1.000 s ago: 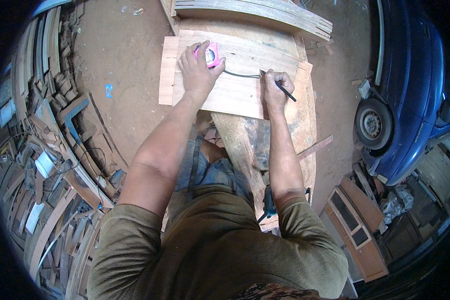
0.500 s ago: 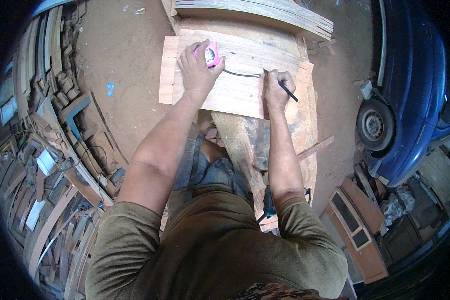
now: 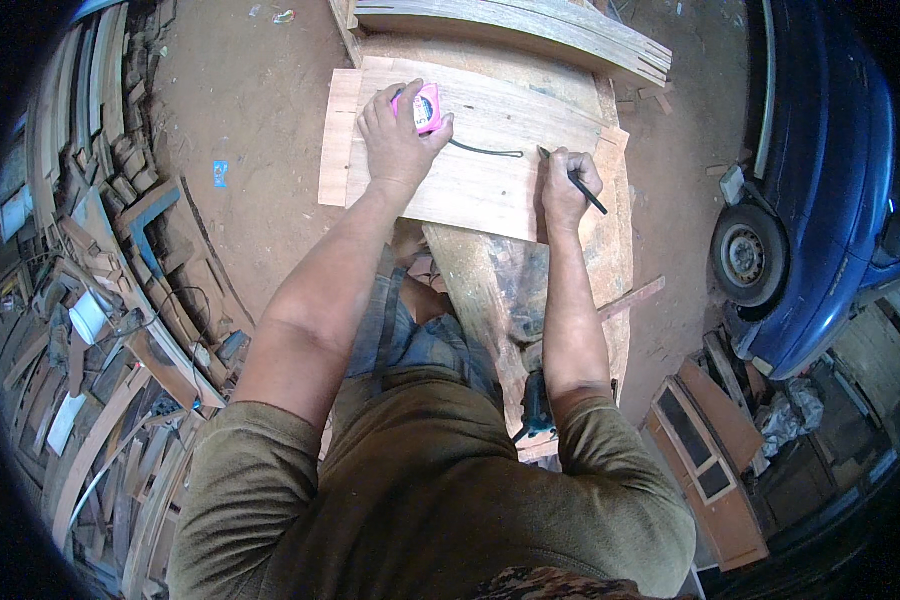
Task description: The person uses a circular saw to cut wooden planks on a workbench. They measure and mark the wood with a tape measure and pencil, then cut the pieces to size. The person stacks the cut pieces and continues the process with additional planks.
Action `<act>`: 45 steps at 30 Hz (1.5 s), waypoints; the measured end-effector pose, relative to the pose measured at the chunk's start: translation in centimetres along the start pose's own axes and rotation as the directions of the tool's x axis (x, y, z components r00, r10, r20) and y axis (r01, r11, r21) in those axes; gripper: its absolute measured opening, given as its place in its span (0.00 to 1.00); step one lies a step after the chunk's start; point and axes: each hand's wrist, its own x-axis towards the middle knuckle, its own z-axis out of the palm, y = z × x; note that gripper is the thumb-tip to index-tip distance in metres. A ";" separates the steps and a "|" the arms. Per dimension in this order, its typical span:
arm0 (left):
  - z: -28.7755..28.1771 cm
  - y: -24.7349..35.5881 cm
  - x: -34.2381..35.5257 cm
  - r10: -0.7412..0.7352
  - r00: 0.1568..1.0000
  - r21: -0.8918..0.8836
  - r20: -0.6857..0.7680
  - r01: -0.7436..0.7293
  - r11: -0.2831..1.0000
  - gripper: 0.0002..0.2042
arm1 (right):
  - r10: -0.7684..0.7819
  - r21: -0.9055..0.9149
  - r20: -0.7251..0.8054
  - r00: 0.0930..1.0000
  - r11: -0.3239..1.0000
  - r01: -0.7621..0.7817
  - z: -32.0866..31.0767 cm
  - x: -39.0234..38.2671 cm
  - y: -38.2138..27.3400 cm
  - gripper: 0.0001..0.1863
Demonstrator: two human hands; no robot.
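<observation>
A pale wooden board (image 3: 470, 190) lies flat across a wooden workbench (image 3: 470, 270). My left hand (image 3: 398, 150) is closed around a pink tape measure (image 3: 428, 108) on the board's left half. From the tape measure a dark wrist cord (image 3: 490, 151) trails to the right over the wood. Near the board's right end, my right hand (image 3: 570, 190) grips a slim black pen or marker (image 3: 586, 193), its tip pointing at the board's surface. Whether the tip touches the wood I cannot tell.
Stacked slotted beams (image 3: 510, 35) lie along the bench's far side. A green power tool (image 3: 536, 405) sits by my right elbow. Scrap wood (image 3: 120, 350) is heaped on the left. To the right stand a blue car (image 3: 830, 200) and a wooden frame panel (image 3: 708, 460).
My right hand has shifted slightly to the right with the pen. The left hand stays in place on the tape measure.
</observation>
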 end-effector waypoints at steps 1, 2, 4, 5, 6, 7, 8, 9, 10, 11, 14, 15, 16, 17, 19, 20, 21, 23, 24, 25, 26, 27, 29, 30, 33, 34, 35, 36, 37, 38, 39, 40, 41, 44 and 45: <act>0.0 0.0 0.0 0.000 1.000 0.007 0.000 0.000 1.000 0.35 | 0.023 -0.001 0.029 0.999 1.000 -0.023 -0.2 -0.2 -0.3 0.19; 0.1 0.0 -0.1 0.001 1.000 0.006 0.002 -0.001 1.000 0.35 | 0.046 -0.003 0.058 0.997 0.999 -0.046 -0.2 -0.2 -0.5 0.20; 0.0 0.1 0.0 0.009 1.000 0.004 0.006 -0.009 1.000 0.36 | 0.008 -0.005 0.066 0.998 1.000 -0.007 -0.2 -0.2 -0.1 0.20; 0.0 0.1 0.0 0.012 1.000 0.004 0.011 -0.012 1.000 0.36 | -0.011 -0.007 0.070 0.997 1.000 0.012 -0.3 -0.1 0.1 0.20; -0.1 0.1 0.0 0.013 1.000 0.006 0.014 -0.013 1.000 0.36 | 0.000 -0.009 0.075 0.997 1.000 0.001 -0.3 -0.1 0.1 0.20; -0.2 0.0 0.0 0.014 1.000 0.008 0.018 -0.014 1.000 0.36 | 0.012 -0.012 0.081 0.997 1.000 -0.011 -0.3 -0.1 0.1 0.20; -0.2 0.1 0.0 0.015 1.000 0.012 0.021 -0.015 1.000 0.36 | 0.024 -0.015 0.086 0.996 1.000 -0.022 -0.3 -0.1 0.0 0.20; -0.1 0.1 0.0 0.016 1.000 0.017 0.024 -0.016 1.000 0.36 | 0.020 -0.011 0.089 0.996 1.000 -0.019 -0.3 -0.1 0.1 0.20; -0.1 0.1 -0.1 0.016 1.000 0.021 0.027 -0.017 1.000 0.36 | 0.016 -0.008 0.092 0.996 1.000 -0.015 -0.3 -0.1 0.2 0.20; -0.1 0.1 -0.1 0.025 1.000 0.015 0.018 -0.025 1.000 0.37 | 0.012 -0.005 0.095 0.995 1.000 -0.012 -0.3 -0.1 0.3 0.20; 0.0 -0.1 -0.1 0.028 1.000 0.010 0.009 -0.028 1.000 0.37 | -0.062 -0.069 0.106 0.992 0.995 0.069 -0.6 0.2 0.9 0.20; 0.0 0.0 0.0 0.016 1.000 0.018 0.018 -0.016 1.000 0.37 | -0.045 -0.069 0.106 0.993 0.996 0.053 -0.4 0.1 0.4 0.20; 0.0 0.1 0.0 0.003 1.000 0.025 0.026 -0.004 1.000 0.37 | -0.029 -0.070 0.105 0.994 0.997 0.037 -0.2 -0.2 -0.1 0.20; 0.0 0.1 0.0 0.001 1.000 0.017 0.025 -0.001 1.000 0.37 | -0.013 -0.070 0.105 0.994 0.997 0.020 -0.1 -0.3 -0.6 0.20; -0.2 0.2 0.1 -0.002 1.000 -0.001 0.022 0.002 1.000 0.37 | -0.020 -0.071 0.123 0.992 0.997 0.029 -0.1 -0.3 -0.7 0.19; -0.1 0.1 0.1 0.000 1.000 0.005 0.018 -0.001 1.000 0.37 | -0.023 -0.071 0.133 0.991 0.997 0.032 -0.2 -0.2 -0.7 0.19; 0.1 -0.1 0.1 0.003 1.000 0.008 0.015 -0.003 1.000 0.37 | -0.030 -0.086 0.142 0.989 0.995 0.043 -0.4 -0.2 -0.3 0.19; 0.3 -0.3 0.0 0.005 1.000 0.013 0.012 -0.005 1.000 0.37 | -0.045 -0.116 0.160 0.986 0.991 0.064 -0.7 -0.1 0.5 0.20; 0.3 -0.2 0.0 0.003 1.000 0.015 0.012 -0.003 1.000 0.37 | -0.015 -0.106 0.150 0.989 0.994 0.031 -0.5 -0.1 0.0 0.19; 0.3 -0.2 0.0 0.002 1.000 0.016 0.013 -0.002 1.000 0.37 | 0.016 -0.097 0.140 0.990 0.995 -0.002 -0.3 -0.2 -0.7 0.19; 0.2 -0.2 0.0 0.008 1.000 0.003 0.003 -0.008 1.000 0.37 | 0.046 -0.087 0.129 0.991 0.996 -0.035 -0.1 -0.2 -1.2 0.19; 0.1 -0.1 0.1 0.014 1.000 -0.012 -0.010 -0.014 1.000 0.37 | 0.001 -0.040 0.086 0.996 0.999 0.002 -0.2 -0.2 -1.1 0.18; 0.0 0.2 0.2 0.025 0.999 -0.036 -0.024 -0.026 0.999 0.37 | -0.084 0.048 -0.013 0.996 0.995 0.085 -0.5 -0.1 -0.8 0.16; 0.1 0.1 0.2 0.027 0.999 -0.041 -0.030 -0.028 0.999 0.37 | 0.029 0.181 -0.037 0.999 0.983 -0.022 -1.0 -0.4 -0.6 0.12; -0.1 -0.5 -0.4 0.026 0.999 -0.028 -0.021 -0.026 0.999 0.36 | 0.096 0.184 0.011 0.995 0.978 -0.097 -3.5 -1.6 -3.6 0.14; -0.1 -0.5 -0.4 0.030 0.999 -0.026 -0.028 -0.031 0.999 0.36 | 0.138 0.162 0.016 0.990 0.977 -0.139 -4.2 -2.1 -4.8 0.16; -0.2 -0.4 -0.5 0.022 0.999 -0.028 -0.028 -0.023 0.999 0.36 | 0.181 0.141 0.016 0.983 0.973 -0.181 -5.3 -2.9 -6.1 0.19; -0.2 -0.4 -0.5 0.015 0.999 -0.028 -0.034 -0.016 0.999 0.35 | 0.237 0.112 0.041 0.971 0.964 -0.240 -6.3 -3.6 -9.4 0.19; -0.4 -0.3 -0.5 0.016 0.999 -0.029 -0.040 -0.017 0.999 0.35 | 0.221 0.108 0.101 0.970 0.967 -0.231 -7.9 -4.1 -12.1 0.18; -0.5 -0.2 -0.6 0.002 0.999 -0.030 -0.038 -0.003 1.000 0.35 | 0.220 0.187 0.126 0.967 0.952 -0.241 -9.4 -4.7 -14.6 0.18; -0.7 -0.1 -0.5 0.005 1.000 -0.033 -0.027 -0.006 0.999 0.35 | 0.228 0.364 0.251 0.941 0.878 -0.310 -11.1 -5.4 -18.8 0.17; -1.0 0.2 -0.5 0.012 1.000 -0.036 -0.011 -0.012 0.999 0.35 | 0.123 0.458 0.323 0.938 0.847 -0.269 -13.0 -6.4 -22.8 0.18; -1.5 0.3 -0.5 0.021 1.000 -0.035 0.009 -0.021 0.999 0.34 | 0.078 0.490 0.374 0.924 0.829 -0.268 -15.1 -7.8 -28.0 0.16; -2.2 0.3 -0.4 0.106 0.985 -0.093 0.136 -0.094 0.991 0.35 | -0.305 0.836 0.405 0.862 0.505 -0.215 -21.4 -13.9 -39.5 0.08; -2.8 -1.2 -1.2 0.117 0.976 -0.076 0.184 -0.105 0.992 0.36 | -0.479 0.895 0.393 0.785 0.393 -0.208 -22.8 -14.6 -41.6 0.08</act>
